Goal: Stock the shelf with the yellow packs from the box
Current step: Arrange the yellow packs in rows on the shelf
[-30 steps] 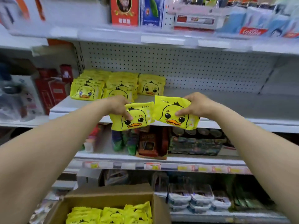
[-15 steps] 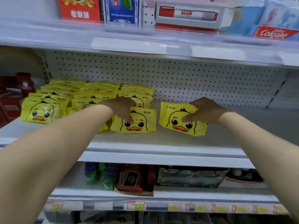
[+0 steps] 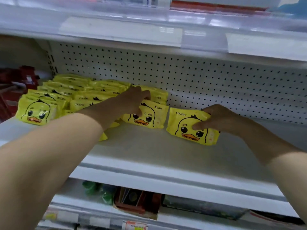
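Two yellow packs with a duck face are in my hands on the white shelf (image 3: 149, 146). My left hand (image 3: 132, 102) grips one yellow pack (image 3: 149, 118) standing in front of another row of packs. My right hand (image 3: 216, 118) holds a second yellow pack (image 3: 187, 128) upright on the shelf, thumb on its front and fingers over its top edge. Several more yellow packs (image 3: 66, 100) stand in rows to the left, reaching back to the pegboard. The box is out of view.
A perforated white back panel (image 3: 199, 80) closes the shelf behind. The upper shelf's edge (image 3: 149, 34) with price strips hangs overhead. Red boxes (image 3: 20, 80) sit at the far left. Bare shelf stretches to the right of the packs. A lower shelf (image 3: 132, 205) holds dark goods.
Both hands have carried their packs up from in front of the shelf edge and onto the shelf, then deeper towards the back. The view has moved closer and the box has dropped out of sight.
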`<state>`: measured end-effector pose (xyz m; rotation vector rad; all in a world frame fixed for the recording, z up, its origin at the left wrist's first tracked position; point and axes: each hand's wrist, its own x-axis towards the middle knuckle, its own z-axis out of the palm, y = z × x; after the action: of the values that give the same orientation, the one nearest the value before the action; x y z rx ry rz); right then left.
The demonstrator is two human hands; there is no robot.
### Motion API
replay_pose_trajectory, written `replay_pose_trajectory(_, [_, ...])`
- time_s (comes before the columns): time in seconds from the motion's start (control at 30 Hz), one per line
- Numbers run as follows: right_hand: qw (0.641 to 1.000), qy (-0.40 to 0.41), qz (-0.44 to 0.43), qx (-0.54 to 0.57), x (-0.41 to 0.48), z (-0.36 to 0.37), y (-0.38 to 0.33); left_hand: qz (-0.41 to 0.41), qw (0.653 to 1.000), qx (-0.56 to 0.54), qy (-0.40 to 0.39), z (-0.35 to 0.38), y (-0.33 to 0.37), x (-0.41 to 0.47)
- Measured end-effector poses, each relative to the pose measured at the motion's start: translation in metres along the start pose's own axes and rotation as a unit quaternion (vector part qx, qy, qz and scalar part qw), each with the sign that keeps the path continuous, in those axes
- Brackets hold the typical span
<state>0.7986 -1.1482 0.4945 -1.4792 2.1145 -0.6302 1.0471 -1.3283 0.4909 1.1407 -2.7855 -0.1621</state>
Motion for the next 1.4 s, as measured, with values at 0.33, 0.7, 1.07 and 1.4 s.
replay_pose_trajectory(0.33, [0.994,-0.081,-0.067,-0.015,0.019,0.040,-0.046,0.008,0.998,0.029,0.050,-0.008,-0.014,-0.011])
replay_pose_trajectory(0.7, [0.960,0.097,-0.165,-0.206,0.045,0.109,-0.111,-0.016,0.990,0.025,0.135,-0.039,-0.049,-0.085])
replay_pose_trajectory(1.07, [0.917,0.154,-0.146,-0.337,-0.026,0.147,-0.161,-0.063,0.992,0.029,0.108,-0.034,-0.061,-0.184])
replay_pose_trajectory(1.4, [0.940,0.109,-0.170,-0.276,-0.153,0.227,-0.194,-0.079,0.995,-0.030,0.045,0.002,-0.080,-0.312])
